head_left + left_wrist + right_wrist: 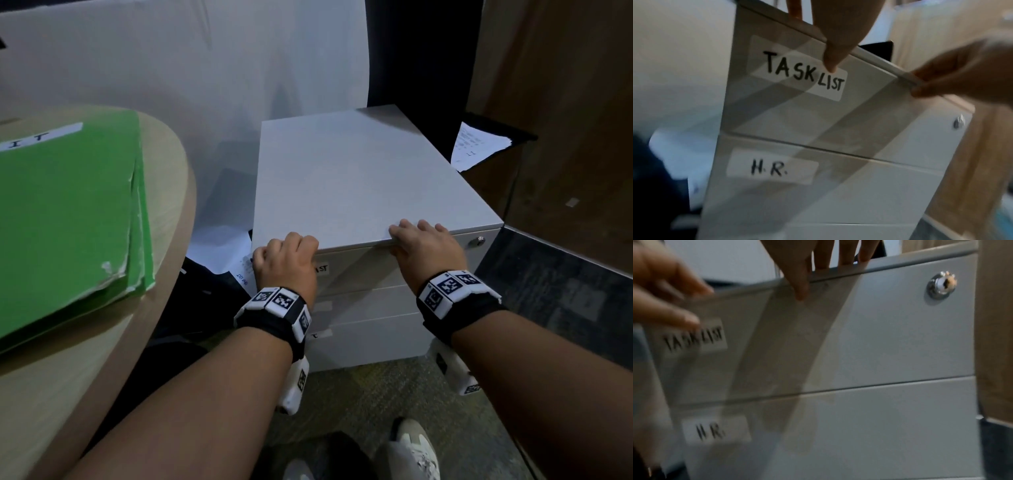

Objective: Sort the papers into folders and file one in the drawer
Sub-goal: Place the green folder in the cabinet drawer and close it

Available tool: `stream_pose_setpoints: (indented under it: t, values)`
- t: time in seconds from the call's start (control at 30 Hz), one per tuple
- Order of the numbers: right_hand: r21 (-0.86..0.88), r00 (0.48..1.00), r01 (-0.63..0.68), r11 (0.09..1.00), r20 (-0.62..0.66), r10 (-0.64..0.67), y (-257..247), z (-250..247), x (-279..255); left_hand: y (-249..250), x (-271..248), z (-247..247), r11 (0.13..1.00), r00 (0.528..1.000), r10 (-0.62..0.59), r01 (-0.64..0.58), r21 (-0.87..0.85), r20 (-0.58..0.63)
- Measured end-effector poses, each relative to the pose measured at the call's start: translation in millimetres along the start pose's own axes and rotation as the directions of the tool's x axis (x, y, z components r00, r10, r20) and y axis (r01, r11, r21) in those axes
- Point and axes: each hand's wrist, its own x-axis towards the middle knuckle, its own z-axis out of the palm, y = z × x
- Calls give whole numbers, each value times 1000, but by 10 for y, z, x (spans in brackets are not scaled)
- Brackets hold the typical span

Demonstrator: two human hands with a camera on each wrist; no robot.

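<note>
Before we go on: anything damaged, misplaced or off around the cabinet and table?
Yes. The green cardboard folder on the round beige table has torn, frayed edges at its near corner. Loose white printed sheets lie on the floor beside the white drawer cabinet, behind the left hand.

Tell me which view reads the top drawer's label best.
Left wrist: the label reads "TASK LIST", sharp except where the left hand's thumb overlaps it. Right wrist shows it blurred. Head view shows only "ST" past the hand.

Pale wall (144, 58) at 11 o'clock; brown wooden panelling (565, 78) at 2 o'clock; dark speckled carpet (555, 308) at 4 o'clock; dim light.
</note>
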Motion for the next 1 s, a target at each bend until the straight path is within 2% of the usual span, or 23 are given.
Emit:
stream_pose_setpoints:
  t: [0.07, 0.1, 0.13, 0.2, 0.23, 0.27, 0.33, 0.4, 0.53, 0.63, 0.7, 0.77, 0.87, 1.0]
  values:
    - [74, 999, -29, 997, -40, 32, 30, 5, -92, -15, -150, 17, 987, 994, -106, 109, -115, 35]
    - [143, 990, -90, 986, -99, 105, 73, 26, -161, -50, -261, 30, 963, 977, -207, 213, -167, 53]
    - [226, 959, -192, 955, -164, 232, 135, 51, -245, -85, -379, 38, 922, 945, -323, 327, -209, 50]
    - [377, 826, -432, 819, -198, 527, 331, 188, -415, -176, -605, 125, 792, 836, -542, 540, -285, 80]
    - [426, 761, -519, 741, -164, 627, 438, 304, -483, -228, -682, 187, 711, 772, -617, 630, -314, 151]
    - [455, 718, -577, 678, -113, 687, 534, 443, -536, -273, -724, 263, 631, 710, -659, 702, -330, 249]
    - [459, 707, -631, 625, 9, 708, 709, 746, -568, -361, -739, 484, 516, 616, -637, 787, -337, 463]
    - [486, 728, -636, 599, 122, 674, 836, 971, -547, -410, -694, 649, 453, 598, -562, 801, -393, 571]
    - [612, 736, -611, 502, 207, 644, 1032, 1186, -518, -428, -562, 735, 395, 517, -686, 856, -334, 512]
    - [647, 687, -638, 419, 232, 688, 1114, 1192, -566, -415, -578, 711, 405, 497, -708, 867, -289, 501]
    - [658, 638, -657, 368, 226, 736, 1117, 1146, -591, -353, -619, 686, 383, 461, -739, 887, -257, 491]
    - [644, 614, -675, 359, 221, 758, 1099, 1081, -603, -289, -634, 647, 360, 443, -759, 896, -259, 477]
    - [597, 602, -711, 372, 242, 761, 1086, 1010, -600, -294, -585, 616, 357, 440, -743, 898, -258, 504]
    - [578, 577, -742, 341, 290, 764, 1063, 923, -552, -370, -523, 635, 417, 447, -705, 889, -187, 551]
